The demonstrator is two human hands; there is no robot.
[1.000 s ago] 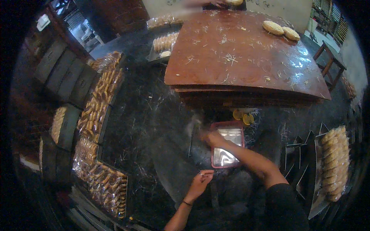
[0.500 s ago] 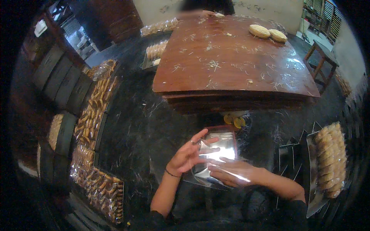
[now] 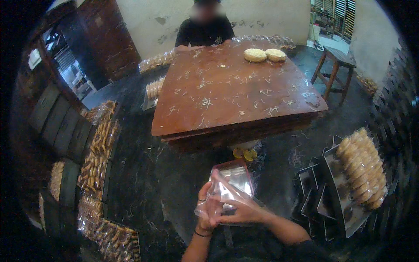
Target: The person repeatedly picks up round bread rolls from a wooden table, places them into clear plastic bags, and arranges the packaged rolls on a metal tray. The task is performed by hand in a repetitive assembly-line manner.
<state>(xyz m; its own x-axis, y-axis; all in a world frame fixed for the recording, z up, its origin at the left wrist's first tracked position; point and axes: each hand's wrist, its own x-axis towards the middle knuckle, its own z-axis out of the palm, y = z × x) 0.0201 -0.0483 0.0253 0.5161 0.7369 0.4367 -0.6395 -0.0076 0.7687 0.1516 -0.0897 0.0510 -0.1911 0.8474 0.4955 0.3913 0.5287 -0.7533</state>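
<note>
A clear plastic bag (image 3: 225, 190) is lifted above the near side of a shallow red box (image 3: 251, 185). My left hand (image 3: 208, 209) is closed around the bag's left side, its fingers partly seen through the film. From the right, my right hand (image 3: 244, 212) pinches the bag lower down, its fingers bent toward my left hand. Inside the red box lies a shiny stack of clear plastic bags (image 3: 238, 175), partly covered by the lifted one.
Ahead stands a low brown table (image 3: 227, 96) strewn with pale shreds, with two round pale cakes (image 3: 255, 55) on it. A person (image 3: 205, 30) sits behind it. Trays of bagged snacks (image 3: 98, 161) line the left; a tilted metal tray (image 3: 345, 192) holds bagged rounds at right.
My hands have gone from lying spread over the shiny stack to gripping one raised bag. The view has tilted up, bringing the person behind the table into sight.
</note>
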